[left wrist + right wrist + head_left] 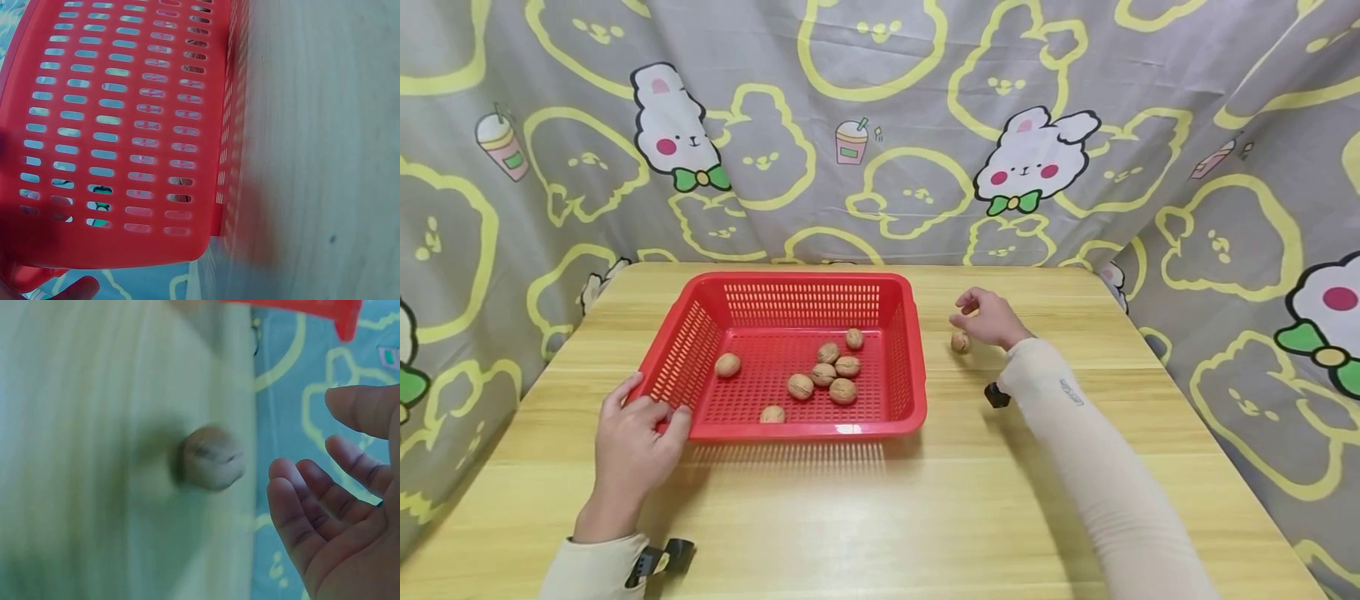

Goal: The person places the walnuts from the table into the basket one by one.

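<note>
A red plastic basket (805, 429) with slotted walls sits on the table, with several walnuts (823, 374) lying on its floor. My left hand (636, 442) grips the rim at the basket's near left corner. In the left wrist view the slotted wall of the basket (112, 125) fills much of the picture, and only a thumb shows low at the left. To the right of the basket, one walnut (960, 342) lies on the wood. My right hand (990, 320) hovers just above that walnut, fingers loosely bent and apart. The right wrist view shows a gap between this walnut (213, 459) and the fingers.
The wooden table (865, 517) reaches back to a grey curtain (917, 83) printed with yellow outlines and white rabbits, which also hangs at both sides. Dark wrist-camera mounts show at the left wrist (658, 560) and under the right wrist (997, 395).
</note>
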Available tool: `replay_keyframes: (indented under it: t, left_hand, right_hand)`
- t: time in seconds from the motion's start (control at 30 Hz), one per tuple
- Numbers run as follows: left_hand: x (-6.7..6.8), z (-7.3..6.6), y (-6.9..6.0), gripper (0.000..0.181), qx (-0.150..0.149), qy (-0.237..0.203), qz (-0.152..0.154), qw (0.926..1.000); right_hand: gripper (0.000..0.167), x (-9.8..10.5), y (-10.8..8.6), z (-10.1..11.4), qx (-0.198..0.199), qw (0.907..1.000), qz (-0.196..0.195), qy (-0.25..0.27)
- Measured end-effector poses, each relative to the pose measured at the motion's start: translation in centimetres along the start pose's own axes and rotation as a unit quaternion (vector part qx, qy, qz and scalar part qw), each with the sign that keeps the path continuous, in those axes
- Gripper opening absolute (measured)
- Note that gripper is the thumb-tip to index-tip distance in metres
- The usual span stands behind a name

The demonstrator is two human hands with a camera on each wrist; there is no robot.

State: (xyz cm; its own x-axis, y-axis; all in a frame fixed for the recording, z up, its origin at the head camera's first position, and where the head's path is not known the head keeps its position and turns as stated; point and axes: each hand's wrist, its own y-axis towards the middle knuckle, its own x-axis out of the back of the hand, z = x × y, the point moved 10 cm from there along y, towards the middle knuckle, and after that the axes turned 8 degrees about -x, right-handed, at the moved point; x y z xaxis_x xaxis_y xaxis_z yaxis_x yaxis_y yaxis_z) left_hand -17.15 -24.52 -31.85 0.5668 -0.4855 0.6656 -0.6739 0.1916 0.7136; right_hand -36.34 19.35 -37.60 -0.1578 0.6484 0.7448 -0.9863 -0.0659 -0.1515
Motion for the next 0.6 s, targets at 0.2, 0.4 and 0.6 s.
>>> replay_keyframes:
  t: [0.2, 0.4, 0.6]
  left_hand:
    - [-0.1, 0.1, -0.1, 0.026, 0.011, 0.000, 0.005, 0.9999]
    - [-0.3, 0.2, 0.0, 0.026, 0.015, 0.002, 0.010, 0.9998]
    - [-0.1, 0.0, 0.0, 0.026, 0.002, 0.001, 0.003, 1.0000]
  right_hand:
    - [0.044, -1.1, -0.2, -2.4, -0.018, 0.9993, 0.029, -0.017]
    - [0.057, -2.5, -0.2, -3.6, -0.032, 0.9954, 0.079, -0.044]
    - [0.040, -3.1, -0.1, -3.9, -0.038, 0.9942, 0.086, -0.052]
